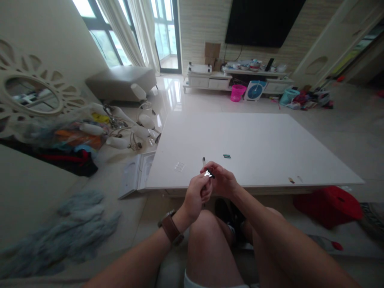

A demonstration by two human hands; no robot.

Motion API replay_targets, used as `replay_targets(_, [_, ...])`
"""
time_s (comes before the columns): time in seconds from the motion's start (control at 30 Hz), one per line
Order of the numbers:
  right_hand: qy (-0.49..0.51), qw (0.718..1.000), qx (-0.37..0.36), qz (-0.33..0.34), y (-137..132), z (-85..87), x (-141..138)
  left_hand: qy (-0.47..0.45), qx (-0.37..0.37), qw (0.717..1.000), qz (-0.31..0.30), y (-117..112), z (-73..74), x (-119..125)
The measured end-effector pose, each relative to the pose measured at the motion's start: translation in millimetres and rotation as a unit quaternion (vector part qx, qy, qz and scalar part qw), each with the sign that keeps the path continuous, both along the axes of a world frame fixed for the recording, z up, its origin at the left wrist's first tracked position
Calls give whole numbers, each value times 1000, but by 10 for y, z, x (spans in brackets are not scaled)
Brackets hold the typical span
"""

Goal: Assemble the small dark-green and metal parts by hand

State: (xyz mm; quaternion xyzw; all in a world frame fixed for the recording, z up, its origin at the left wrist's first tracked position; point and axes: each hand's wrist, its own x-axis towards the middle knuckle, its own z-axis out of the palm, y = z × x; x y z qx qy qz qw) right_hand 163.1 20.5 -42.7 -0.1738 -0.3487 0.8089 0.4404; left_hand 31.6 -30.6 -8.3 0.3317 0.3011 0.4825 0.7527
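Both hands meet over the near edge of the white table (255,140). My left hand (196,194), with a brown-strapped watch on the wrist, is closed around a small black object with a shiny silver part (209,174); its exact kind is too small to tell. The fingers of my right hand (223,180) curl against the same piece from the other side, and their tips are partly hidden. Just beyond the fingers shows a thin light stick with a dark tip (204,159). Two small dark green cylinders (227,156), resembling batteries, lie side by side on the table.
A clear plastic piece (180,166) lies left on the table, and a small brown-and-black item (291,180) near its right front edge. A red stool (330,206) stands at right. Lamp parts (144,132) and grey fluffy cloth (84,228) are on the left floor.
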Motion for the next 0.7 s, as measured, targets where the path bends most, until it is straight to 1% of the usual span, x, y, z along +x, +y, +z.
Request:
replay_targets(0.1, [-3,1000,-7,12,-25,-30,-39,-90,-44,994,-40,26,12,-34])
replay_targets(0.2, [-6,1000,-11,11,-48,-44,-79,-170,-80,978,-89,41,30,-79])
replay_targets(0.33, [-15,1000,-5,17,-74,-12,-119,-224,-110,953,-171,41,52,-139])
replay_targets(0.43, [-30,999,-6,29,-105,11,-135,-226,-117,943,-214,31,73,-168])
replay_targets(0.57, [-42,998,-22,44,-156,6,-145,-182,-128,946,-235,18,98,-177])
replay_targets(0.63, [-44,998,-16,51,-173,-4,-147,-162,-131,947,-245,16,100,-173])
replay_targets(0.7, [-61,996,5,60,-181,-16,-146,-153,-129,944,-261,17,95,-170])
